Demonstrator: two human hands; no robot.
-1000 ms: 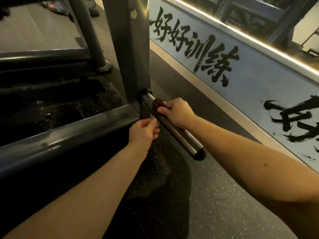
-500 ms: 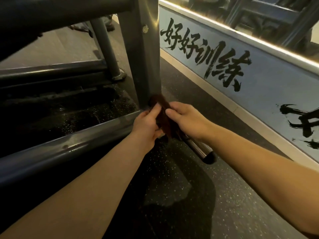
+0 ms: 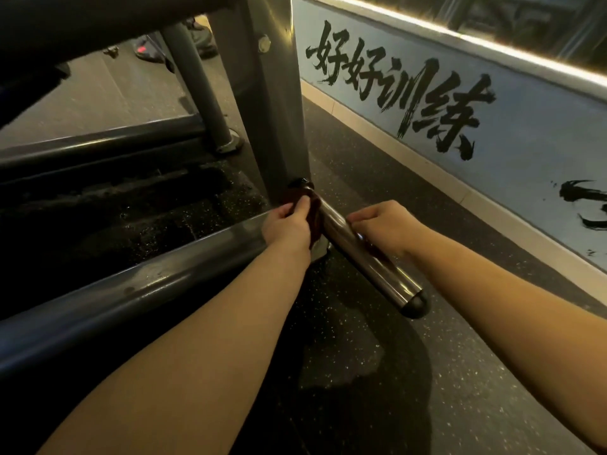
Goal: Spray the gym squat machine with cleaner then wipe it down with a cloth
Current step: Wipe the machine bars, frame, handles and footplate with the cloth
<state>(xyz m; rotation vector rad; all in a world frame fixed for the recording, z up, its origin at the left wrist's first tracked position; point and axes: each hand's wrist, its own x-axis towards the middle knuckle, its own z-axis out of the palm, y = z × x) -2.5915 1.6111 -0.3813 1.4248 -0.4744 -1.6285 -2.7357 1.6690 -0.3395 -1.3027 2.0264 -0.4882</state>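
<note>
Both forearms enter from 6 o'clock and converge at frame centre.

1. The left hand (image 3: 289, 226) has a closed grip. Its fingers are curled round a dark reddish-brown cloth (image 3: 314, 215) and press it against the base of a polished chrome cylindrical peg (image 3: 377, 270).
2. The right hand (image 3: 384, 228) lies on the peg at 3 o'clock of the left hand, grip closed, fingers curled over the top of the tube. A dark strip shows beneath the palm; whether it is cloth cannot be told.
3. The peg is smooth and reflective, with a dark rounded end cap. Its long axis runs from 11 o'clock to 5 o'clock. The capped free end points to 5 o'clock, toward the wearer, above the dark speckled rubber floor (image 3: 427, 389).
4. The cloth is bunched where the peg meets the grey steel upright post (image 3: 272, 110) of the squat machine.
5. A grey round frame rail (image 3: 131, 290) extends from the post toward 8 o'clock.
6. A pale blue wall panel (image 3: 525, 126) with black brush lettering stands at 2 o'clock.
</note>
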